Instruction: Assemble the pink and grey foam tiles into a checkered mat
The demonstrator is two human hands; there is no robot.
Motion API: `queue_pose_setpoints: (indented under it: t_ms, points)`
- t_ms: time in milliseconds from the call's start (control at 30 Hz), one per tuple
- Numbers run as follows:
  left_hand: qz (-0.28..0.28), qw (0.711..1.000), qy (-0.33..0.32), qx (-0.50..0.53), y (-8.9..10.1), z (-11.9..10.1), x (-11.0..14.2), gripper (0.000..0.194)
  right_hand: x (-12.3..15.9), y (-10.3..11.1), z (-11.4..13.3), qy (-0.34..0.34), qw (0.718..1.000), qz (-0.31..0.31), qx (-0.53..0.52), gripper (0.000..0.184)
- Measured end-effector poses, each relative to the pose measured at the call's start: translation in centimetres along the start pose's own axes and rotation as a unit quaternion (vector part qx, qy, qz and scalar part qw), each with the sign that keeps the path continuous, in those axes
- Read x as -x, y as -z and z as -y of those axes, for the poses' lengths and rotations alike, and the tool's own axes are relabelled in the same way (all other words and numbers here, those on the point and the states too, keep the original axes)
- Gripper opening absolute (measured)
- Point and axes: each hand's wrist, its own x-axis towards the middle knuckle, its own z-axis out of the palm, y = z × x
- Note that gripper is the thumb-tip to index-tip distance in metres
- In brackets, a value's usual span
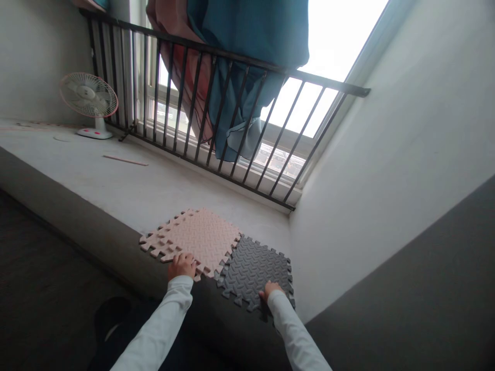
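Observation:
A pink foam puzzle mat point(207, 232) with jagged interlocking edges lies on the white ledge, its front edge reaching past the ledge's rim. More than one pink layer seems to show along its left side. Against its right side sits a dark grey foam puzzle mat point(255, 268) with a ridged surface, close to the right wall. My left hand point(182, 266) grips the pink mat's front edge with curled fingers. On the grey mat's front part, my right hand point(271, 289) is closed at the edge; its fingertips are partly hidden.
A black metal railing point(204, 49) runs along the window behind the ledge point(166, 185). Teal and pink curtains point(247, 31) hang over it. A small fan point(88, 98) stands at the far left, and a thin strip point(126, 160) lies nearer. The right wall point(386, 170) borders the ledge.

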Motion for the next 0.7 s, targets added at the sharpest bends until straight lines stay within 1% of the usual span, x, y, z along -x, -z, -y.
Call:
queue_pose_setpoints:
  t_ms: [100,267,400,700]
  points:
    - [0.003,1.0,0.0,-0.001,-0.5,0.4,-0.1,0.018,-0.3,0.1,0.0,0.024,1.0,-0.004,0.009,0.043]
    - [-0.012,1.0,0.015,0.008,-0.9,1.1,0.7,0.021,-0.5,0.1,-0.2,0.032,0.999,-0.01,0.022,0.038]
    - [-0.029,0.999,0.024,0.008,-0.5,1.7,1.3,0.021,-0.7,0.3,-0.1,0.032,0.999,-0.003,0.022,0.04]
    - [-0.027,0.996,0.077,0.028,0.6,2.3,1.1,0.017,-0.2,0.5,0.0,0.023,1.0,-0.002,0.017,0.041]
